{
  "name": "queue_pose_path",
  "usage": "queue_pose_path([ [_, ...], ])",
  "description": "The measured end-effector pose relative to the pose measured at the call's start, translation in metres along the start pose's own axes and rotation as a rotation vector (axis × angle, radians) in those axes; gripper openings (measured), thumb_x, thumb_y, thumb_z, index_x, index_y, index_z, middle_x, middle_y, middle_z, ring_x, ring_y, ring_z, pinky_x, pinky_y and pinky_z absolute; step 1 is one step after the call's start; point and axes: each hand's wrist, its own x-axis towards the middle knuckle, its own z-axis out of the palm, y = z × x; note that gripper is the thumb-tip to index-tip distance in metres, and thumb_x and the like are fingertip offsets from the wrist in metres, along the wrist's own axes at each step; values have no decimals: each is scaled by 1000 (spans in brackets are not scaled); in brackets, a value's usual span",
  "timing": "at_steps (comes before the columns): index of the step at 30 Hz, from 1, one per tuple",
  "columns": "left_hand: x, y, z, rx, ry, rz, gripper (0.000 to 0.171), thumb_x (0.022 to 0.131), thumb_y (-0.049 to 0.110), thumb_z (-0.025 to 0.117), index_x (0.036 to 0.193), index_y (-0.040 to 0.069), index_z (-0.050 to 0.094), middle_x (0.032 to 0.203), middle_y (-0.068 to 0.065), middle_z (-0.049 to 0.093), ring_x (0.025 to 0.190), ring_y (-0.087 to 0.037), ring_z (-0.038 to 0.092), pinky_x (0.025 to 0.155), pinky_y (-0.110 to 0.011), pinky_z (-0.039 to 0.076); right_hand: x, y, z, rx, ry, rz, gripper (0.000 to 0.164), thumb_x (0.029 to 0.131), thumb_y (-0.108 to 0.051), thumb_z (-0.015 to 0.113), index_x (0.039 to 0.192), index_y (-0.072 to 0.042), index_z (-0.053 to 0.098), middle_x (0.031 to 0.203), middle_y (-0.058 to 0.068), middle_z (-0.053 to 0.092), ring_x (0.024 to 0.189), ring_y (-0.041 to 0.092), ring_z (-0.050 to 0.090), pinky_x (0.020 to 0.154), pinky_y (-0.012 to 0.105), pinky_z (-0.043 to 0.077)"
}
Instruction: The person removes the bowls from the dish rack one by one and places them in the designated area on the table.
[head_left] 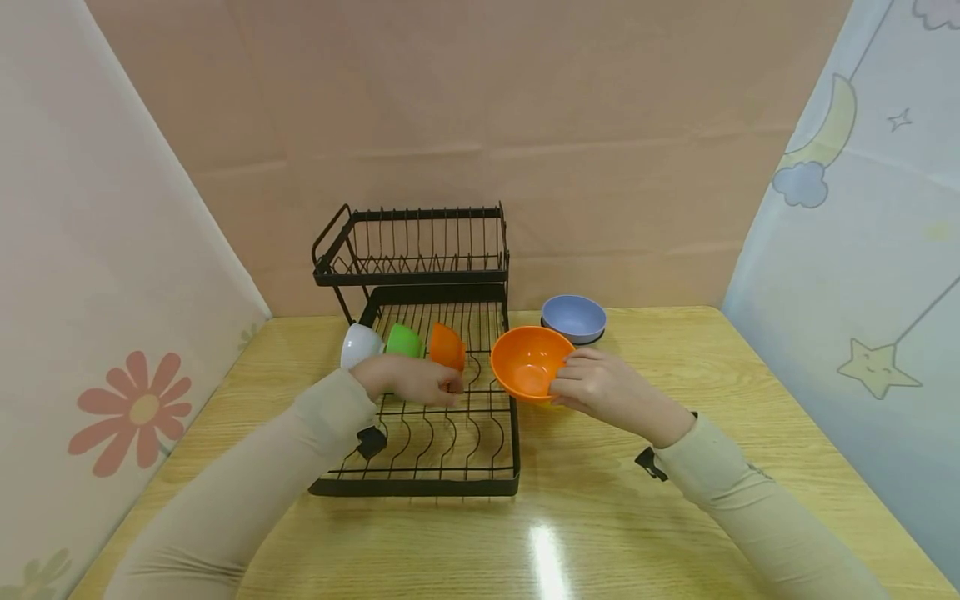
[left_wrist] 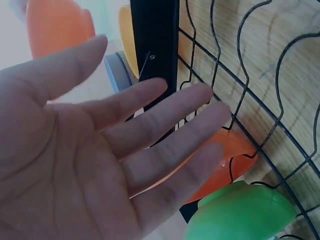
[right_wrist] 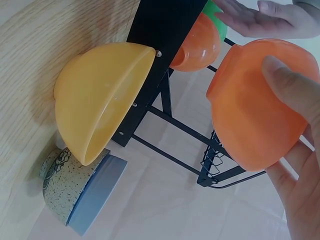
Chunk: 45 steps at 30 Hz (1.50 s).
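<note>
My right hand grips an orange bowl by its right rim, thumb on the outside in the right wrist view. The bowl is held up at the rack's right edge, above a yellow bowl on the table. My left hand hovers over the dish rack, its fingers extended and holding nothing in the left wrist view. Just beyond it, a smaller orange bowl, a green bowl and a white bowl stand tilted on edge in a row in the lower rack.
A light blue bowl sits in a speckled, patterned bowl on the table, right of the rack. The rack's upper tier rises at the back. Patterned walls flank the wooden table.
</note>
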Motion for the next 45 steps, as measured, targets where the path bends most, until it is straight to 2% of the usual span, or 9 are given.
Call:
queue_pose_path([
  [10,-1,3,6,-20,-48,-8,38,102,38,47,134,19,51,136,-3,53,127,-22,49,105,-43,41,-1,0,-1,13,6,8,22,71,-26,82,82,-13,68,80,-5,72,78,14,66,82,34,54],
  [13,-1,4,6,-15,-50,-10,39,101,39,47,134,19,51,135,-2,53,126,-22,49,105,-43,41,-1,2,-3,11,24,7,19,83,-31,72,82,-13,67,79,-5,71,77,14,65,79,34,54],
  [17,-1,4,6,-12,-50,-11,41,101,41,48,134,18,51,134,-2,54,126,-22,49,105,-44,40,-2,7,-6,-2,64,13,36,97,-38,48,81,-12,67,77,-5,70,73,16,62,75,33,53],
  [21,-1,5,6,-6,-50,-15,42,101,42,47,135,19,51,135,-3,53,127,-23,48,106,-45,39,-4,14,-10,-16,69,48,48,100,-42,36,81,-12,68,75,-5,69,70,16,61,74,34,52],
  [24,-2,5,5,-1,-50,-15,42,101,41,47,136,18,51,137,-3,52,129,-23,47,107,-45,38,-7,19,-11,-13,41,86,51,100,-44,33,83,-12,68,76,-4,68,71,15,61,76,35,53],
  [26,-3,6,5,2,-49,-12,42,101,40,47,136,17,50,136,-3,53,129,-24,48,107,-45,39,-10,22,-10,-3,15,109,46,98,-43,39,83,-12,68,77,-3,69,71,15,62,76,35,53],
  [30,-4,7,5,1,-47,-9,42,101,40,47,136,17,51,136,-3,53,128,-24,48,106,-45,39,-18,25,-3,24,-41,157,19,83,-31,73,83,-13,68,78,-3,70,72,14,64,73,34,52],
  [33,-4,7,5,-3,-47,-11,43,101,40,47,136,17,50,137,-3,53,129,-24,47,107,-45,39,-23,26,4,42,-77,195,23,68,-19,86,82,-14,68,79,-4,72,73,13,66,72,34,52],
  [45,-1,5,6,-1,-42,-31,39,101,40,48,133,20,52,135,-3,53,126,-23,50,104,-44,41,-28,25,21,79,-219,284,21,73,-22,83,81,-16,64,78,-7,71,73,12,67,70,35,50],
])
